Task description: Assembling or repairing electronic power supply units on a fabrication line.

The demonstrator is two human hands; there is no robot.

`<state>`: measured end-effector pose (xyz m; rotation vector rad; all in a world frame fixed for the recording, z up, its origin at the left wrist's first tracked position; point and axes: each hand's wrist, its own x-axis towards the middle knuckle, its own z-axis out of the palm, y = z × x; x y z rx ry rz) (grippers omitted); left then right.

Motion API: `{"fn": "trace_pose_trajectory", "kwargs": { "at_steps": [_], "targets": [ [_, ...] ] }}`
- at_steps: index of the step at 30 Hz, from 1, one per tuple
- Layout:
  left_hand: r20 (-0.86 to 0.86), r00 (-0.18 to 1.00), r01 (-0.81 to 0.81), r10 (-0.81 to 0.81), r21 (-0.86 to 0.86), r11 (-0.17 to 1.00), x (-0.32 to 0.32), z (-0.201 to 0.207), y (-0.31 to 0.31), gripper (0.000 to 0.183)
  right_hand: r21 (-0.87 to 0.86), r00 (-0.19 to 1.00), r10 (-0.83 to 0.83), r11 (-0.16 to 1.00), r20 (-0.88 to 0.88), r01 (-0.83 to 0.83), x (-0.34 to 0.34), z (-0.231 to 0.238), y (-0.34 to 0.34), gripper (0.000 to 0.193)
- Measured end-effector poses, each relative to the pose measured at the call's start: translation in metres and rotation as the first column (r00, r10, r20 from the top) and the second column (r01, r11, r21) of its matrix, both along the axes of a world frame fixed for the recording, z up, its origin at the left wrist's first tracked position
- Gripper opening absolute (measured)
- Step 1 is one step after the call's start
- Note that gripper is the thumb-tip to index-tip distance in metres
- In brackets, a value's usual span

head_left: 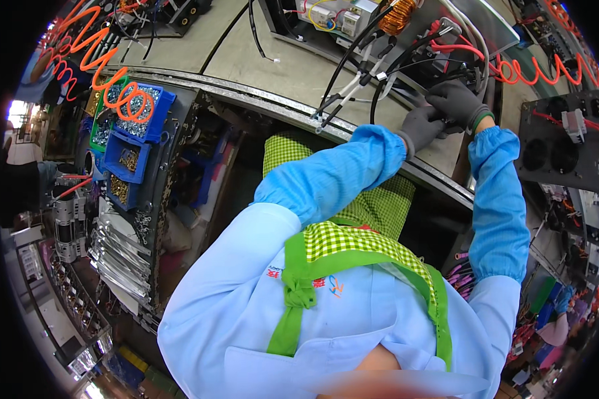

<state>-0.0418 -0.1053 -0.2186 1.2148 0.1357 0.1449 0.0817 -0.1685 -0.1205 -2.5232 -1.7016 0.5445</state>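
Both my hands wear dark grey gloves and meet near the front edge of the bench, beside an open metal chassis [496,30] full of wiring. My left hand [419,130] has its fingers curled inward, close to the fingertips of the other. Just above and to its right, my right hand [456,104] is bent with closed fingers. Whatever sits between them is small, dark and mostly hidden by the gloves. Left of the hands, black and white cables [345,98] with metal lugs hang over the bench edge. A copper coil [399,16] stands in the chassis.
Blue bins [140,163] of screws and brass parts stand at left, above a stack of metal strips [118,256]. Orange coiled hoses [90,60] hang at upper left and right. A black panel with round fan openings [559,136] lies right. Another person's arm [554,330] shows at far right.
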Motion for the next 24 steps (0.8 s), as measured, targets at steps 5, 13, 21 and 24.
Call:
{"fn": "trace_pose_trajectory", "kwargs": {
  "at_steps": [5,13,21,24],
  "targets": [
    [-0.118,0.992,-0.066,0.051,-0.132,0.989,-0.009,0.018,-0.014,0.024,0.031,0.824,0.475,0.861,0.308,-0.508,0.013,-0.005,-0.008,0.031],
    [-0.134,0.969,-0.215,0.208,-0.044,0.975,-0.001,0.027,-0.02,0.027,0.019,0.995,-0.056,0.998,-0.079,0.058,0.0,0.003,-0.007,0.034],
    [-0.06,0.976,-0.209,0.21,0.017,0.978,0.013,0.01,-0.027,0.026,0.138,0.998,0.069,0.988,0.01,-0.069,-0.001,0.001,-0.008,0.031],
    [-0.055,0.985,-0.159,0.162,0.062,0.985,0.01,0.013,-0.023,0.024,0.088,0.998,0.016,0.996,-0.054,-0.011,-0.002,0.005,-0.004,0.033]
  ]
}}
